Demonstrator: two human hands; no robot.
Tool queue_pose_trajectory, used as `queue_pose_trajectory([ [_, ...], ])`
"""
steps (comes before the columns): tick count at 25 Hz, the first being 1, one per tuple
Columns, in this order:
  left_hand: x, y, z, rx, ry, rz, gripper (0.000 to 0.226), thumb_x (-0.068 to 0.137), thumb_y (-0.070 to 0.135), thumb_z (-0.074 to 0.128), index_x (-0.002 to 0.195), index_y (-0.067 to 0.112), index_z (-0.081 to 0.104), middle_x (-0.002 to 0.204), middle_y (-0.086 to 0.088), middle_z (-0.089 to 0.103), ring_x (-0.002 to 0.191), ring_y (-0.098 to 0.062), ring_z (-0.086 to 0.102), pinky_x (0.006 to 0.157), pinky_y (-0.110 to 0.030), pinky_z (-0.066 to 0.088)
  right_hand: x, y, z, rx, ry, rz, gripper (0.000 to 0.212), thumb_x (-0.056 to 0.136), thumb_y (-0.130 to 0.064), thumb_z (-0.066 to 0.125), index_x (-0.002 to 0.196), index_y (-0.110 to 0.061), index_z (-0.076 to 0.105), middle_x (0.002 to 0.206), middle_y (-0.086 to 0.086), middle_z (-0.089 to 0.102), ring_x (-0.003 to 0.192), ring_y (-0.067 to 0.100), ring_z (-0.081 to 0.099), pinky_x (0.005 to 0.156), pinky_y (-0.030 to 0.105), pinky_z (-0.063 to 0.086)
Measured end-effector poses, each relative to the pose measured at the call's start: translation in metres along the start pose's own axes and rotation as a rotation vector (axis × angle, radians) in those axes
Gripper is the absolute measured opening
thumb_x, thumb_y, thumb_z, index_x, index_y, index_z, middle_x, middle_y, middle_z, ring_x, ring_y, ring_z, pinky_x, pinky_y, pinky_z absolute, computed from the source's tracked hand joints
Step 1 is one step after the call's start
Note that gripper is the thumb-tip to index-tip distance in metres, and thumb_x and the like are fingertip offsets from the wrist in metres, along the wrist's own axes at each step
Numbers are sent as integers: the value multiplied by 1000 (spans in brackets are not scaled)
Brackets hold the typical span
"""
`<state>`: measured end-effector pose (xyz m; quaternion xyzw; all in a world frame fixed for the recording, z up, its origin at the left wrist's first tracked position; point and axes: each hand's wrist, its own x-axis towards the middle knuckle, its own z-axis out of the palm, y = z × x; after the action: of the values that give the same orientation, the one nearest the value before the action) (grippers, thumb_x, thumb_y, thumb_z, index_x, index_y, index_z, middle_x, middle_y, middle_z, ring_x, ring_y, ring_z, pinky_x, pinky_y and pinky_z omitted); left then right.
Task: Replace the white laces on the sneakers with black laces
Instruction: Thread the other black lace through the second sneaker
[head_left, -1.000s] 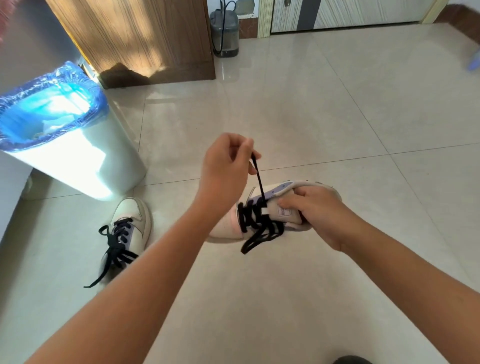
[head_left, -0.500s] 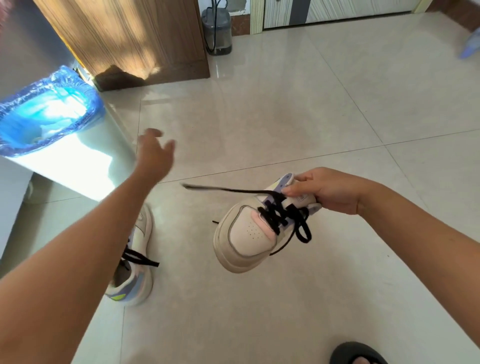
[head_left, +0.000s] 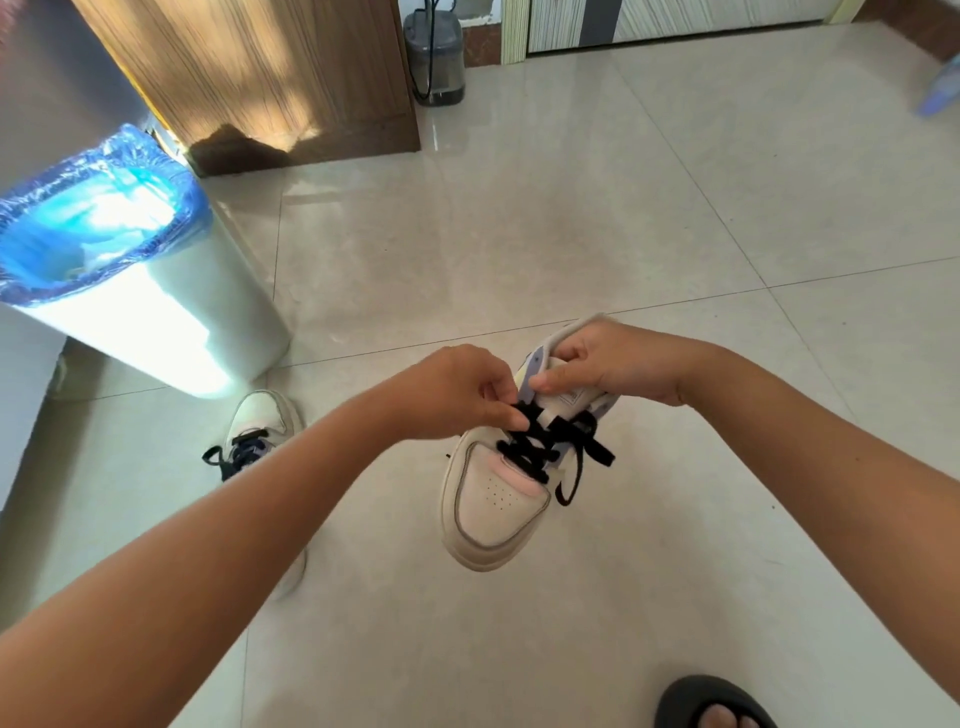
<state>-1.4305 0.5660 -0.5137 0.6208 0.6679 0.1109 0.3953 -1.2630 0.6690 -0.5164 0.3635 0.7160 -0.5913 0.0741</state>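
A white sneaker (head_left: 493, 512) hangs in the air, toe pointing toward me, threaded with a black lace (head_left: 540, 447). My right hand (head_left: 613, 366) grips the sneaker's tongue and collar at the top. At the upper eyelets on the sneaker's left side, my left hand (head_left: 457, 389) pinches the black lace. A loose lace end (head_left: 571, 478) dangles on the right side. A second white sneaker (head_left: 260, 421) with black laces lies on the floor to the left, partly hidden behind my left forearm.
A white bin (head_left: 156, 312) with a blue plastic liner stands at the left. A wooden door panel (head_left: 270, 78) and a small grey device (head_left: 434, 57) are at the back. A foot in a black slipper (head_left: 711, 704) shows at the bottom right. Tiled floor all around.
My left hand was flung out to the left with the lace pulled straight; it has come back to the sneaker and now pinches the lace at the eyelets. The sneaker has turned toe-down toward me.
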Motion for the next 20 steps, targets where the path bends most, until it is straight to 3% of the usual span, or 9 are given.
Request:
queue_pose_trajectory([
  [2, 0, -13, -21, 7, 39, -3, 17, 79, 28, 73, 71, 24, 58, 82, 1, 64, 83, -15, 61, 78, -30, 49, 0, -2, -3, -140, -24, -1, 25, 86, -31, 66, 66, -18, 59, 61, -10, 58, 57, 4, 57, 51, 14, 45],
  [5, -1, -48, -63, 54, 448, -144, 15, 80, 24, 72, 77, 18, 59, 76, 1, 59, 73, -13, 54, 69, -23, 39, -1, 0, -9, -248, -35, 5, 39, 85, -39, 65, 53, -23, 49, 52, -15, 45, 47, 1, 42, 45, 11, 35],
  [7, -3, -69, -79, 48, 697, -250, 16, 79, 25, 73, 78, 16, 60, 72, 4, 56, 71, -13, 51, 60, -18, 35, -3, 3, -11, -172, -27, -16, 31, 86, -39, 63, 58, -26, 62, 59, -14, 61, 55, 1, 56, 55, 13, 46],
  [9, -3, -81, -81, 12, 790, -299, 17, 76, 24, 75, 77, 13, 62, 67, 7, 51, 64, -10, 47, 56, -17, 33, -5, 3, -12, -71, -17, -40, 22, 82, -44, 61, 77, -25, 72, 81, -5, 73, 76, 8, 68, 73, 20, 52],
  [13, 3, -94, -81, -27, 775, -383, 22, 70, 23, 80, 73, 9, 64, 63, 5, 50, 59, -12, 46, 54, -20, 34, -4, -3, -14, -61, -8, -63, 45, 72, -55, 60, 94, -19, 73, 93, 3, 74, 88, 18, 69, 83, 28, 50],
  [15, 0, -101, -90, 9, 571, -418, 22, 68, 26, 81, 69, 11, 65, 63, 2, 55, 61, -14, 50, 55, -19, 37, -3, -3, -15, -101, 2, -35, 39, 75, -53, 62, 89, -18, 74, 86, 2, 74, 78, 15, 67, 76, 26, 50],
  [17, -7, -105, -100, -43, 253, -422, 16, 73, 30, 76, 75, 16, 68, 75, 0, 66, 79, -17, 61, 70, -26, 49, -6, -2, -14, -135, 5, -20, 24, 82, -44, 64, 69, -26, 73, 67, -8, 69, 61, 4, 61, 58, 15, 47],
  [18, -9, -104, -101, -130, 195, -412, 16, 77, 31, 72, 82, 16, 68, 83, -1, 69, 86, -17, 63, 76, -30, 50, -7, 0, -14, -134, 18, -5, 25, 84, -41, 64, 65, -27, 71, 62, -9, 66, 57, 2, 59, 54, 13, 45],
  [20, -4, -100, -94, -199, 389, -398, 26, 86, 32, 64, 100, 11, 63, 101, -8, 65, 90, -21, 60, 75, -32, 49, -6, 9, -12, -82, 89, 41, 25, 86, -37, 64, 73, -17, 72, 69, 0, 69, 62, 7, 60, 60, 18, 48],
])
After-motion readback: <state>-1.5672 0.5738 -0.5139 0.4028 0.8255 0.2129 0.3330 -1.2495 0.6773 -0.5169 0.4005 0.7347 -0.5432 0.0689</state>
